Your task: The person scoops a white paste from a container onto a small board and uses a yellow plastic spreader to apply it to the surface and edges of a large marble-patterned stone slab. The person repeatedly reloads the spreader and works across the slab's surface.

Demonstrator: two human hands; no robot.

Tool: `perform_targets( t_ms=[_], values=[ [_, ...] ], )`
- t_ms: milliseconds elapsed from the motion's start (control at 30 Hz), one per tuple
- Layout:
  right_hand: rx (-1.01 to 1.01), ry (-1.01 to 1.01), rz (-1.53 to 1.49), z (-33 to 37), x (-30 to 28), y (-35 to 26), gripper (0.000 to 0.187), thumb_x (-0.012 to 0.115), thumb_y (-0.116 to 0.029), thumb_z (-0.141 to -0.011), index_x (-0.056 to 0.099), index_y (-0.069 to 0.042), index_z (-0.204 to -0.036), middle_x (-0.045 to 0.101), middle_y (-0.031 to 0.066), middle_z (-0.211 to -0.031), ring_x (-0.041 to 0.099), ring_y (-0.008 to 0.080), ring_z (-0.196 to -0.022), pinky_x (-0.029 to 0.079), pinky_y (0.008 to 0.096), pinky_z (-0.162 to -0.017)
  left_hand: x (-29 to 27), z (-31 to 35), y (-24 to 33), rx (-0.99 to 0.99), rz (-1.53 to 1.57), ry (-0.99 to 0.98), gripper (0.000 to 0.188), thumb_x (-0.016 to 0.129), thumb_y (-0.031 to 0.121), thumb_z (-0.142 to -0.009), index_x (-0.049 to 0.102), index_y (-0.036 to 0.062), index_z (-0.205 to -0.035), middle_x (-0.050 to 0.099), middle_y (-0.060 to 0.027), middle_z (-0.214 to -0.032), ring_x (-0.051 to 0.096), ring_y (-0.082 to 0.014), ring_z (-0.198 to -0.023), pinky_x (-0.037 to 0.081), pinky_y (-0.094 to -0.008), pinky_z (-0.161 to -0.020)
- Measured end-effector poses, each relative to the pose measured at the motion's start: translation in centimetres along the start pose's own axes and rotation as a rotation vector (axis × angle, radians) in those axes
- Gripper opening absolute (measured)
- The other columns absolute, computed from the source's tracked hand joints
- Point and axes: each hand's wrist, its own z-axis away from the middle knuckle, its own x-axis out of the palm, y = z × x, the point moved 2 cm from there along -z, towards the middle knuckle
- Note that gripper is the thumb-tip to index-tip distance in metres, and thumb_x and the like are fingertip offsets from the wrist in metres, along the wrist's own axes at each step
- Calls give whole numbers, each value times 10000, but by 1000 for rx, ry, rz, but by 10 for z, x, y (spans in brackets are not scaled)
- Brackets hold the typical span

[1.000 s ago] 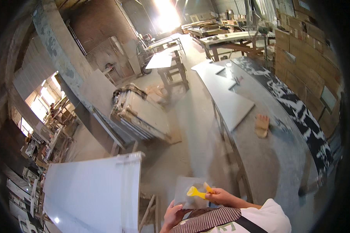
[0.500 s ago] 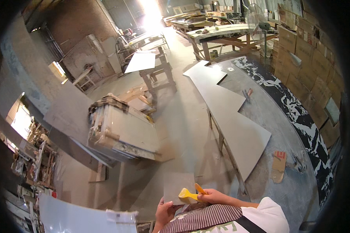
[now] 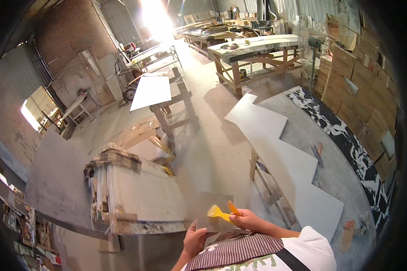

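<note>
A yellow plastic scraper (image 3: pixel 218 212) with a fan-shaped blade sticks out to the left from my right hand (image 3: pixel 248 220), whose fingers are closed round its handle. A second orange-yellow piece (image 3: pixel 233 207) rises from the same grip; I cannot tell what it is. My left hand (image 3: pixel 195 239) is closed on the near left edge of a small flat grey board (image 3: pixel 217 198), thumb on top. The board lies level in front of my striped apron (image 3: pixel 239 248), below the scraper blade. My fingers under the board are hidden.
On my right, a white zigzag-edged panel (image 3: pixel 285 158) lies on a grey worktable (image 3: pixel 330 167) with a black-and-white marbled strip (image 3: pixel 337 122). A stack of boards (image 3: pixel 144 189) stands at left, a large grey sheet (image 3: pixel 59 180) beside it. Cardboard boxes (image 3: pixel 352 77) line the right side.
My view has shifted, so the stacked boards and the zigzag panel sit lower in the picture. Both hands keep their holds on the scraper and the grey board.
</note>
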Motion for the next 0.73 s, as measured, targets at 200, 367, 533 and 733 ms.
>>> perform_targets(
  t_ms=[200, 367, 533, 733],
  values=[
    [-16, -50, -62, -135, -34, -44, 257, 553, -325, -940, 551, -70, -918, 451, -50, -670, 378, 49, -523, 307, 223, -470, -35, -122, 69, 35, -14, -49, 504, 534, -36, -853, 419, -13, -1343, 549, -159, -1244, 563, -287, -1122, 466, -473, -976],
    [-2, -137, -91, -278, -68, -98, 250, 551, -327, -940, 550, -79, -906, 444, -50, -662, 374, 51, -511, 296, 219, -463, -68, -239, 133, 58, -32, -24, 528, 534, -43, -849, 397, -11, -1358, 547, -164, -1239, 570, -293, -1112, 472, -468, -971],
    [-4, -126, -101, -386, -97, -184, 251, 559, -323, -937, 569, -73, -942, 457, -56, -676, 381, 49, -528, 290, 216, -468, -61, -350, 211, 36, -19, 11, 542, 519, -60, -837, 372, -34, -1357, 543, -188, -1231, 577, -329, -1104, 488, -484, -955],
    [59, -92, -55, -505, -142, -229, 316, 588, -338, -922, 588, -59, -1073, 498, -35, -744, 424, 51, -621, 330, 196, -545, -79, -484, 272, 13, -17, 23, 569, 524, -14, -819, 340, -50, -1357, 477, -262, -1300, 516, -401, -1191, 442, -593, -965]
  ],
)
